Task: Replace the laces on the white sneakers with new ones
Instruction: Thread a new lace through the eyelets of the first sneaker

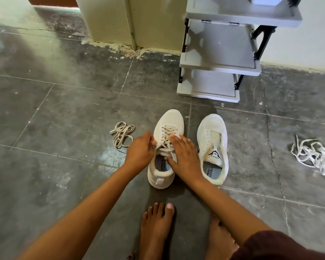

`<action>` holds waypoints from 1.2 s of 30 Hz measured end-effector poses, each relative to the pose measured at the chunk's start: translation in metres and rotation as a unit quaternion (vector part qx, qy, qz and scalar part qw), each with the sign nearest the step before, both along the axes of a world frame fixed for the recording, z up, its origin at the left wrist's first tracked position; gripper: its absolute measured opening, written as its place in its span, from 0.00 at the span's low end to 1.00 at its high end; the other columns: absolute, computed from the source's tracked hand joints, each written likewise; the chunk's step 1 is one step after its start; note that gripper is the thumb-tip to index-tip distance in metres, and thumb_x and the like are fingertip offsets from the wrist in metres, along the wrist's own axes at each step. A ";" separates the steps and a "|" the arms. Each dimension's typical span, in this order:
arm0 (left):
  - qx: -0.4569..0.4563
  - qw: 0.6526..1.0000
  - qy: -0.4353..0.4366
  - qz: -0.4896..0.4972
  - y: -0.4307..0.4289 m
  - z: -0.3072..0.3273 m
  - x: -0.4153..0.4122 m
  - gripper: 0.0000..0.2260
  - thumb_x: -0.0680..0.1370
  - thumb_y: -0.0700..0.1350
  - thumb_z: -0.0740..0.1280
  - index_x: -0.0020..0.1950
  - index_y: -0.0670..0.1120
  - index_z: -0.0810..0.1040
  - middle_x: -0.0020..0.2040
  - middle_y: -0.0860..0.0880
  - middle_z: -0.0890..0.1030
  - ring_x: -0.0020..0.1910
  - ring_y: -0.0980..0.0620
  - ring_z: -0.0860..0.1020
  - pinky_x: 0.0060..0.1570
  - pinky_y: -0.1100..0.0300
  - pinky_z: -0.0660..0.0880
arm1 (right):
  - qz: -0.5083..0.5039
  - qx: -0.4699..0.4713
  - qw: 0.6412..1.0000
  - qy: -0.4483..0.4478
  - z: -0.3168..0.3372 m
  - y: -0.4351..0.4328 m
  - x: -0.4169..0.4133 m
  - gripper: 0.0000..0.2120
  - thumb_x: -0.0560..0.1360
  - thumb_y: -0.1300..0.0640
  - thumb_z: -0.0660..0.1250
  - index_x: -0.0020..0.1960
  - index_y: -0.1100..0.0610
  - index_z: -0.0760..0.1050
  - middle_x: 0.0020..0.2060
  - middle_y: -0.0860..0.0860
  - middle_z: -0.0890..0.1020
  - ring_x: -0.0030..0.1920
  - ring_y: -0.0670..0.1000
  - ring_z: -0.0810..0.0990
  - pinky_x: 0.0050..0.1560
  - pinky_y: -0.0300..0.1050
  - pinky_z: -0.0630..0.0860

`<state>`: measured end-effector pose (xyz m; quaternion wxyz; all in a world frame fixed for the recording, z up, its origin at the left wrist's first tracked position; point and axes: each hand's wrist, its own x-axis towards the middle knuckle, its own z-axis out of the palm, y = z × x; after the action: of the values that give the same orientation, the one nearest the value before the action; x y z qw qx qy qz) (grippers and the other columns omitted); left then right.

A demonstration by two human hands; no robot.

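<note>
On the floor, two sneakers, two lace bundles; left fingers pinch a lace, right fingers flat.

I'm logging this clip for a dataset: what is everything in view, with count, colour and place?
laced sneaker: 1, white, floor centre
threaded lace: 1, beige, in the laced sneaker's eyelets
unlaced sneaker: 1, white, right of the laced sneaker
loose lace bundle: 1, beige, floor left of the sneakers
lace pile: 1, white, tangled, floor far right
shelf rack: 1, grey, behind the sneakers
pillar: 1, cream, top centre
floor: dark grey tiles
bare feet: 2, bottom centre
left hand: pinches the threaded lace
right hand: rests flat on the laced sneaker
</note>
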<state>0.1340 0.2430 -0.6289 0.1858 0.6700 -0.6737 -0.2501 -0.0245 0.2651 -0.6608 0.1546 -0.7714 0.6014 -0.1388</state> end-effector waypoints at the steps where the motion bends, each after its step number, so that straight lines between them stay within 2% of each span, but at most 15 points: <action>1: 0.003 0.999 0.037 0.011 0.000 0.001 0.001 0.03 0.79 0.40 0.60 0.48 0.41 0.72 0.46 0.42 0.82 0.46 0.42 0.79 0.45 0.47 0.75 | 0.002 -0.004 1.000 0.001 -0.001 0.000 0.000 0.31 0.76 0.48 0.64 0.75 0.54 0.58 0.73 0.51 0.63 0.75 0.50 0.54 0.73 0.43 0.44; 4: 0.038 0.981 0.181 0.051 0.000 0.010 0.000 0.06 0.81 0.37 0.57 0.45 0.43 0.69 0.42 0.47 0.82 0.45 0.49 0.80 0.48 0.54 0.75 | 0.002 -0.007 1.000 0.002 -0.002 -0.001 -0.003 0.31 0.76 0.48 0.63 0.75 0.54 0.57 0.74 0.51 0.62 0.76 0.50 0.53 0.73 0.40 0.39; 6: 0.073 0.947 0.299 0.094 -0.002 0.025 -0.004 0.10 0.81 0.34 0.54 0.42 0.45 0.67 0.35 0.48 0.77 0.38 0.50 0.77 0.47 0.54 0.75 | 0.004 -0.011 1.000 -0.002 -0.003 0.000 -0.003 0.30 0.77 0.48 0.62 0.75 0.55 0.57 0.74 0.51 0.62 0.76 0.49 0.53 0.72 0.38 0.37; 9: 0.037 0.899 0.408 0.156 -0.027 0.067 0.001 0.13 0.80 0.33 0.52 0.39 0.47 0.66 0.32 0.48 0.69 0.30 0.53 0.70 0.37 0.57 0.75 | -0.002 -0.017 1.000 -0.008 -0.004 0.001 -0.002 0.30 0.77 0.48 0.63 0.75 0.55 0.58 0.74 0.51 0.63 0.76 0.50 0.54 0.72 0.39 0.38; 11: -0.038 0.913 0.371 0.162 -0.050 0.099 0.017 0.12 0.80 0.37 0.56 0.39 0.49 0.66 0.32 0.50 0.70 0.26 0.57 0.70 0.28 0.64 0.70 | 0.000 -0.014 1.000 -0.008 -0.004 0.001 -0.002 0.30 0.77 0.48 0.62 0.75 0.55 0.58 0.74 0.51 0.62 0.76 0.50 0.54 0.73 0.40 0.39; 13: -0.065 0.942 0.308 0.118 -0.064 0.115 0.027 0.10 0.80 0.40 0.60 0.40 0.50 0.68 0.34 0.51 0.73 0.26 0.61 0.70 0.26 0.67 0.69 | 0.000 -0.013 1.000 -0.011 -0.003 0.000 -0.002 0.30 0.77 0.48 0.63 0.75 0.55 0.58 0.74 0.51 0.62 0.76 0.50 0.55 0.73 0.41 0.40; 16: 0.030 0.994 0.102 -0.005 -0.054 0.095 0.019 0.04 0.77 0.45 0.67 0.45 0.45 0.74 0.40 0.47 0.78 0.36 0.53 0.74 0.36 0.60 0.73 | 0.002 -0.009 1.000 -0.005 -0.002 0.000 -0.003 0.30 0.77 0.49 0.62 0.75 0.54 0.58 0.74 0.51 0.62 0.75 0.50 0.55 0.73 0.41 0.41; 19: 0.172 0.981 -0.026 -0.090 -0.027 0.057 0.008 0.16 0.72 0.52 0.72 0.54 0.44 0.78 0.48 0.47 0.81 0.47 0.49 0.78 0.50 0.55 0.76 | 0.000 -0.011 1.000 -0.003 -0.003 0.000 -0.003 0.30 0.77 0.49 0.62 0.75 0.55 0.58 0.73 0.51 0.63 0.75 0.50 0.56 0.73 0.41 0.41; 24: 0.146 0.984 -0.062 -0.077 -0.015 0.045 0.005 0.07 0.74 0.44 0.71 0.46 0.40 0.82 0.41 0.43 0.81 0.42 0.44 0.79 0.43 0.57 0.74 | 0.005 -0.007 1.000 0.009 -0.003 -0.001 -0.003 0.30 0.77 0.48 0.62 0.75 0.55 0.58 0.73 0.51 0.63 0.75 0.50 0.55 0.73 0.41 0.41; 25: 0.140 0.988 -0.026 -0.065 -0.018 0.050 0.007 0.06 0.75 0.43 0.70 0.44 0.40 0.82 0.38 0.43 0.80 0.39 0.46 0.78 0.40 0.58 0.73 | 0.006 -0.005 1.000 0.011 -0.003 -0.001 -0.003 0.31 0.76 0.48 0.63 0.75 0.55 0.58 0.73 0.51 0.63 0.75 0.50 0.56 0.73 0.41 0.41; 27: 0.136 0.981 0.137 -0.011 -0.031 0.076 0.012 0.06 0.77 0.40 0.67 0.39 0.44 0.79 0.34 0.47 0.77 0.33 0.51 0.73 0.34 0.62 0.71 | 0.002 -0.007 1.000 0.010 -0.003 -0.001 -0.003 0.31 0.76 0.49 0.64 0.75 0.55 0.58 0.73 0.51 0.63 0.75 0.50 0.56 0.73 0.41 0.41; 29: 0.074 0.963 0.254 0.046 -0.049 0.102 0.022 0.08 0.78 0.41 0.65 0.39 0.47 0.76 0.36 0.48 0.77 0.33 0.54 0.72 0.33 0.64 0.70 | 0.002 -0.003 1.000 0.009 -0.002 -0.001 -0.003 0.31 0.75 0.50 0.64 0.75 0.55 0.58 0.73 0.51 0.63 0.75 0.50 0.56 0.73 0.41 0.42; 32: 0.036 0.984 0.171 0.022 -0.063 0.117 0.028 0.05 0.77 0.41 0.66 0.41 0.46 0.76 0.38 0.48 0.77 0.35 0.54 0.74 0.36 0.64 0.73 | 0.003 -0.002 1.000 0.009 0.000 -0.001 -0.002 0.30 0.76 0.49 0.63 0.75 0.54 0.58 0.73 0.51 0.63 0.75 0.49 0.56 0.73 0.41 0.41; 34: 0.115 0.989 0.089 -0.037 -0.053 0.104 0.023 0.03 0.76 0.38 0.67 0.48 0.43 0.78 0.41 0.46 0.79 0.36 0.53 0.75 0.38 0.63 0.75 | 0.002 -0.002 1.000 0.008 0.000 -0.002 -0.002 0.30 0.76 0.49 0.63 0.75 0.55 0.58 0.73 0.51 0.63 0.75 0.49 0.56 0.73 0.41 0.42; 36: 0.184 0.978 0.039 -0.089 -0.036 0.077 0.018 0.11 0.73 0.33 0.68 0.54 0.42 0.78 0.46 0.44 0.81 0.39 0.52 0.78 0.41 0.62 0.77 | 0.004 0.001 1.000 0.010 0.000 -0.002 -0.002 0.30 0.76 0.49 0.63 0.75 0.55 0.58 0.73 0.51 0.63 0.75 0.49 0.56 0.73 0.42 0.42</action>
<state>0.1518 0.2066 -0.5515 0.0625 0.6195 -0.6654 -0.4117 -0.0267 0.2636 -0.6613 0.1502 -0.7752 0.5996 -0.1303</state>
